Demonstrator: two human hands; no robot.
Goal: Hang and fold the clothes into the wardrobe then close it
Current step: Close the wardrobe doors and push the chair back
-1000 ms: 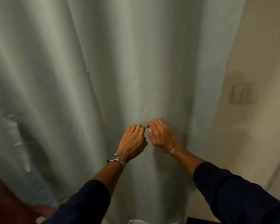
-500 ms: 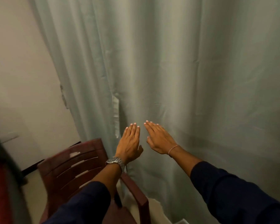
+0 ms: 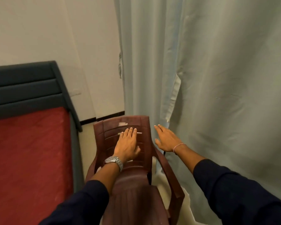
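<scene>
A pale grey-green curtain hangs across the right half of the view, drawn to, with a narrow slit between its panels. What lies behind it is hidden. My left hand, with a metal watch on the wrist, is held flat and empty in front of a brown plastic chair's backrest. My right hand, with a thin bracelet, is flat with fingers together, just left of the curtain and holding nothing. No clothes are in view.
A brown plastic chair stands directly below my hands, against the curtain. A bed with a red sheet and a dark padded headboard fills the left. A white wall lies behind.
The view has swung left, from the curtain to the chair and bed. Both hands let go of the curtain fabric, flattened out and came off it.
</scene>
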